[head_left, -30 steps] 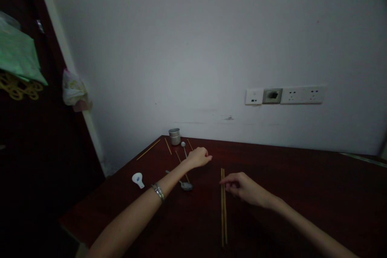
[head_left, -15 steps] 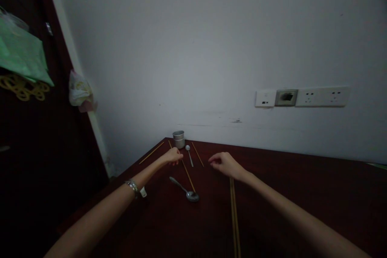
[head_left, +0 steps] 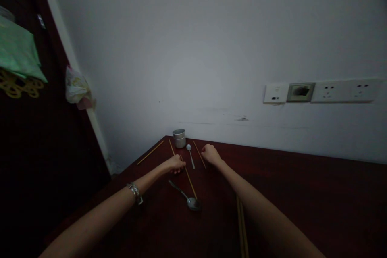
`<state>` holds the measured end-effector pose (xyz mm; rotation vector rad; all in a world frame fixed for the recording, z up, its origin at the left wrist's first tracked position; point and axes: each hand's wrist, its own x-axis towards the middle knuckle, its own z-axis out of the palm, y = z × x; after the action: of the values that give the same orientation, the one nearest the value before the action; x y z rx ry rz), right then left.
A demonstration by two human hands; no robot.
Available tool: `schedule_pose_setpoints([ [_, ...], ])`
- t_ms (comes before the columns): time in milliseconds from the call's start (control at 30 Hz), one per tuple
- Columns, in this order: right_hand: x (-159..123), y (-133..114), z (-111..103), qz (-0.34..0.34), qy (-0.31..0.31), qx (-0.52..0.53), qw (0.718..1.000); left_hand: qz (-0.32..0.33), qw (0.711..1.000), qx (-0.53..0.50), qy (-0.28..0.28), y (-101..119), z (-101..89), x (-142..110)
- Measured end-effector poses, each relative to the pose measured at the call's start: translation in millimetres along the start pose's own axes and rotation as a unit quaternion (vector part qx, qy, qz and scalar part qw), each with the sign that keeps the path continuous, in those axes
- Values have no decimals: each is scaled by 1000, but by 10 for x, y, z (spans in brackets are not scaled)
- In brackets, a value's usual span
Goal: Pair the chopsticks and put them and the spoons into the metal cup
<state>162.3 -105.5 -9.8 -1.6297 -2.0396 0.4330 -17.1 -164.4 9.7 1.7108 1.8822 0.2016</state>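
My left hand (head_left: pixel 175 164) curls at the chopstick (head_left: pixel 190 179) reaching the big spoon (head_left: pixel 193 204) on the worktop (head_left: pixel 290 177), my right hand (head_left: pixel 211 154) bends beside a second chopstick (head_left: pixel 199 154), neither grip certain; both should feel light, stiff, best pinched mid-length.

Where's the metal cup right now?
The metal cup is in the head view, slightly left of centre, near the far corner of the table, left of the small spoon.
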Motion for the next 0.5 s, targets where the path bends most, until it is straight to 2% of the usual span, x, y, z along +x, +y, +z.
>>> schedule_pose_setpoints([
  [167, 45, -26, 126, 18, -19, -21, 999, 6, 1000, 5, -6, -26, 66, 30],
  [500, 34, -76, 200, 30, -35, -46, 998, -23, 999, 15, 36, 11, 169, 38],
])
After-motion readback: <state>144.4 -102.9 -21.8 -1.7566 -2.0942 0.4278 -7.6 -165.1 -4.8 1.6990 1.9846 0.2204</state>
